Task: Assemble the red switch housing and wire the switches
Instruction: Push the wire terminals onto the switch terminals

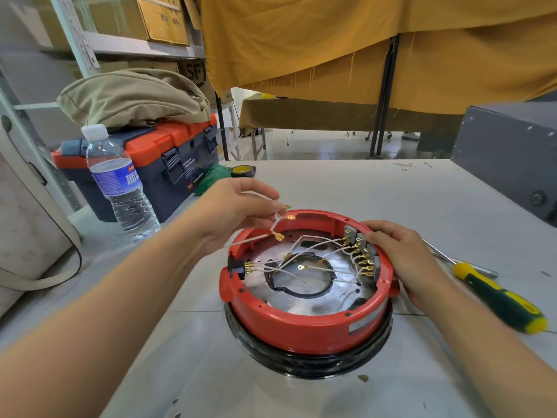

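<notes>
Black base ring: nearest, on the grey table; carries the housing.
Red switch housing: sits on the ring at table centre, open side up so the terminals are reachable.
Right hand: fingers curled over the housing's right rim, beside the switch block; likely steadying it (brass tabs there already carry white leads).
Black connector: on the left wall, leads plugged in.
Left hand: fingertips pinch loose white wires above the far-left rim, spade terminals dangling; probably sorting which one goes on next.
Screwdriver: on the table right of the housing, untouched.
Water bottle, toolbox: far left, well apart.
</notes>
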Tool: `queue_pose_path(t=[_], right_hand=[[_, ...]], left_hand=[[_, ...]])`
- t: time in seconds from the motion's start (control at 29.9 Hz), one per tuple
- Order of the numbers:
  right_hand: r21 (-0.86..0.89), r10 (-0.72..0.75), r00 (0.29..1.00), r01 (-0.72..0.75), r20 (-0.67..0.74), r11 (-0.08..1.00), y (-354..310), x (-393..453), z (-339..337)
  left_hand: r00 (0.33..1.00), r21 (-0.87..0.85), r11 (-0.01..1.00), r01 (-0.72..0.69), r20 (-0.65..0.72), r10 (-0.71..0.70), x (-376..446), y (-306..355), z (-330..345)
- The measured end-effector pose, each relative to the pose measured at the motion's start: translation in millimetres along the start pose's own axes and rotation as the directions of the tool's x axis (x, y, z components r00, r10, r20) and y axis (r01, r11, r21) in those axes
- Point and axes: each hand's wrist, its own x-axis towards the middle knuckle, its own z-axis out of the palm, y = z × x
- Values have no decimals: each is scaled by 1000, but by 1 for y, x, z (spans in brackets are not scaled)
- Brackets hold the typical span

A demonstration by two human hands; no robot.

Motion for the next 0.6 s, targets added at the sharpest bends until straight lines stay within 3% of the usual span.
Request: queue_pose_path(t=[0.2,0.6], right_hand=[[-27,-17,998,15,-65,1000,3,0,5],[-131,24,999,-19,35,991,2,2,3]], left_hand=[[990,66,997,34,133,-43,13,-7,38],[967,262,963,62,222,-123,36,-19,67]])
